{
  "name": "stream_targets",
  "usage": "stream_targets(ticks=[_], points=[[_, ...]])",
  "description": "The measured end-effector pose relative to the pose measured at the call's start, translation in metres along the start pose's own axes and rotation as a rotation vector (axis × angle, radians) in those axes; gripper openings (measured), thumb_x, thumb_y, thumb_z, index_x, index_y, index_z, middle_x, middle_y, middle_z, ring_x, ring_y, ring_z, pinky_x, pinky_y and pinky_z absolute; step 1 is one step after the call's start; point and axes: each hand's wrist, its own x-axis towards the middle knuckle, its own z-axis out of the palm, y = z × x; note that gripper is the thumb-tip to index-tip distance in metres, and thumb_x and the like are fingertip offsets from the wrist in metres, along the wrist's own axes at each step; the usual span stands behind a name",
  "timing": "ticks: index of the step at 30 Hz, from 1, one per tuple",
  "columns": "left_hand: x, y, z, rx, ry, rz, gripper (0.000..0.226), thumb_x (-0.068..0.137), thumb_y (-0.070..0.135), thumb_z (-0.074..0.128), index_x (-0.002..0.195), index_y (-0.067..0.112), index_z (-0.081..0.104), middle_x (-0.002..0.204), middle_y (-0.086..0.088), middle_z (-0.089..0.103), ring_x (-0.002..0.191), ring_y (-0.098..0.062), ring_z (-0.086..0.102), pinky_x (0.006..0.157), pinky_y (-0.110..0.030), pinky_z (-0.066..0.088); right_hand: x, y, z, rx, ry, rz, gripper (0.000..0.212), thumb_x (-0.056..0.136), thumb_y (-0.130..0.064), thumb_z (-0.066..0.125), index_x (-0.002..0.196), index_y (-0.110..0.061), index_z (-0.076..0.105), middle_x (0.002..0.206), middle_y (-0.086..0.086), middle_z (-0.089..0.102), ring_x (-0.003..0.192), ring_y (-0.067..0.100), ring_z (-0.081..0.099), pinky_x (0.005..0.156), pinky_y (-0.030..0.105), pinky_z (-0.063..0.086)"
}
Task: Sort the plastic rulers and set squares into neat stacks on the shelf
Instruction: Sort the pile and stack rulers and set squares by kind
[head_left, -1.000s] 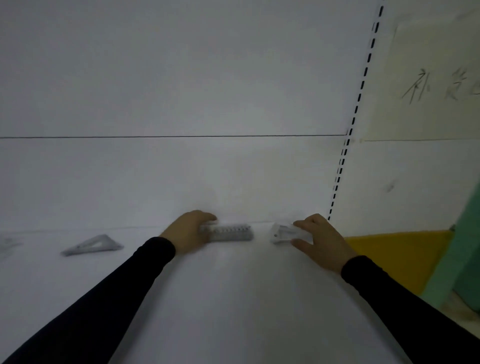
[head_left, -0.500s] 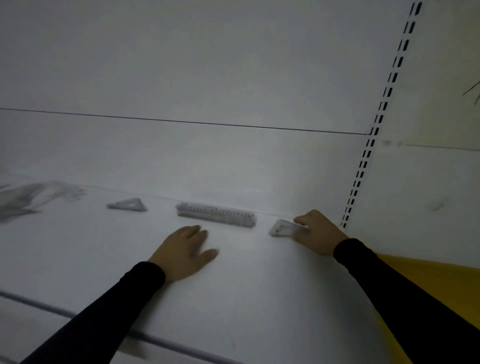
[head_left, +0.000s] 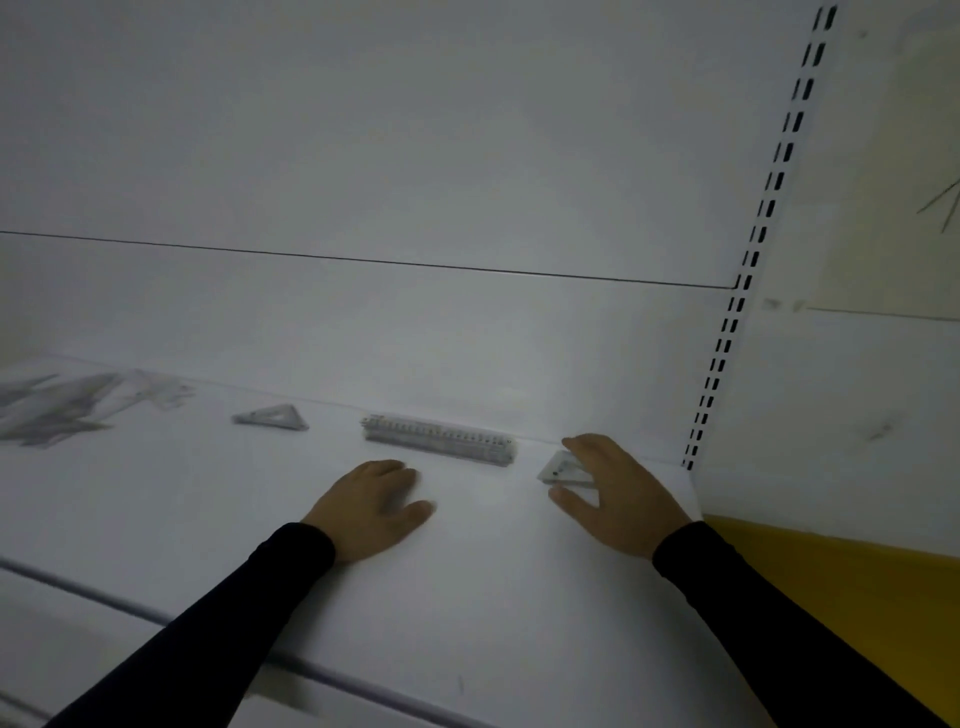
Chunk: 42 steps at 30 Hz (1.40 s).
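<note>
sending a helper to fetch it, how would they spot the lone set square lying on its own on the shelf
Start at the white shelf and follow its back edge left from the long stack of clear plastic rulers. The small clear plastic triangular set square lies flat there by itself, between that stack and the jumbled pile of clear plastic pieces at far left. No hand touches it.

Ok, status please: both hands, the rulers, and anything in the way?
Left hand flat on white shelf, empty. Right hand holds small clear plastic set square. Clear ruler stack against back wall, untouched. Nothing between.
</note>
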Motion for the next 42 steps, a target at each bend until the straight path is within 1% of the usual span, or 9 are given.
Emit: stream_targets(ticks=[2,8,14,19,26,34,36,39,42], points=[[-0.008,0.0,-0.011,0.007,0.047,0.009,0.088,0.072,0.079,0.027,0.139,0.025,0.044,0.147,0.007,0.039,0.136,-0.009,0.031,0.109,-0.017,0.017,0.0,-0.01,0.009,-0.047,0.004,-0.057,0.095,0.077,-0.081,0.017,0.137,-0.013,0.045,0.143,0.004,0.043,0.133,0.017,0.039,0.109,0.021,0.023],[-0.05,-0.034,-0.054,0.03,0.18,-0.057,0.117,0.056,0.094,-0.002,0.139,0.026,0.045,0.146,0.008,0.041,0.135,-0.007,0.033,0.104,-0.013,0.015,0.025,-0.057,0.036,-0.059,-0.045,-0.171,0.097,0.077,-0.081,0.008,0.139,-0.014,0.042,0.147,0.004,0.038,0.137,0.017,0.035,0.111,0.024,0.021],[-0.104,-0.105,-0.085,0.109,0.257,-0.155,0.106,0.066,0.088,0.002,0.139,0.024,0.046,0.144,0.005,0.045,0.133,-0.01,0.036,0.104,-0.015,0.018,0.046,-0.131,0.073,-0.011,-0.116,-0.268,0.103,0.071,-0.085,0.003,0.148,-0.019,0.022,0.155,0.0,0.023,0.143,0.013,0.019,0.116,0.026,0.017],[-0.149,-0.183,-0.116,0.118,0.275,-0.246,0.095,0.072,0.081,0.011,0.143,0.024,0.039,0.148,0.003,0.039,0.136,-0.014,0.032,0.112,-0.028,0.022,0.069,-0.207,0.108,-0.001,-0.136,-0.319,0.094,0.073,-0.08,0.008,0.149,-0.025,0.02,0.156,-0.003,0.018,0.143,0.011,0.016,0.112,0.02,0.01],[-0.2,-0.306,-0.165,0.166,0.298,-0.299,0.094,0.074,0.079,0.01,0.145,0.024,0.036,0.149,0.0,0.037,0.137,-0.017,0.029,0.112,-0.031,0.022,0.114,-0.328,0.168,0.021,-0.121,-0.347,0.099,0.07,-0.084,0.005,0.148,-0.025,0.022,0.155,-0.001,0.022,0.141,0.014,0.022,0.113,0.027,0.022],[-0.221,-0.409,-0.2,0.197,0.322,-0.315,0.096,0.075,0.08,0.005,0.144,0.023,0.036,0.148,0.0,0.037,0.136,-0.017,0.03,0.112,-0.034,0.025,0.162,-0.43,0.23,0.007,-0.134,-0.325,0.103,0.069,-0.084,-0.003,0.148,-0.023,0.021,0.155,0.0,0.021,0.142,0.013,0.021,0.113,0.026,0.019],[-0.218,-0.43,-0.206,0.191,0.32,-0.324,0.096,0.074,0.08,0.005,0.144,0.022,0.036,0.148,0.0,0.038,0.136,-0.018,0.03,0.113,-0.035,0.025,0.175,-0.448,0.239,-0.001,-0.139,-0.325,0.096,0.074,-0.082,0.008,0.148,-0.023,0.022,0.155,0.001,0.022,0.141,0.014,0.022,0.112,0.024,0.018],[-0.207,-0.456,-0.212,0.188,0.318,-0.334,0.094,0.074,0.078,0.008,0.144,0.023,0.036,0.149,0.001,0.037,0.137,-0.017,0.031,0.113,-0.035,0.024,0.199,-0.465,0.251,0.005,-0.147,-0.298,0.067,0.092,-0.057,0.036,0.148,-0.022,0.022,0.156,0.001,0.019,0.142,0.014,0.02,0.113,0.026,0.019],[-0.192,-0.482,-0.216,0.17,0.322,-0.324,0.093,0.074,0.076,0.009,0.144,0.022,0.036,0.149,0.0,0.037,0.137,-0.017,0.03,0.115,-0.036,0.025,0.231,-0.477,0.268,-0.006,-0.159,-0.268,0.064,0.094,-0.05,0.04,0.148,-0.02,0.024,0.156,0.001,0.02,0.142,0.015,0.019,0.113,0.026,0.018]])
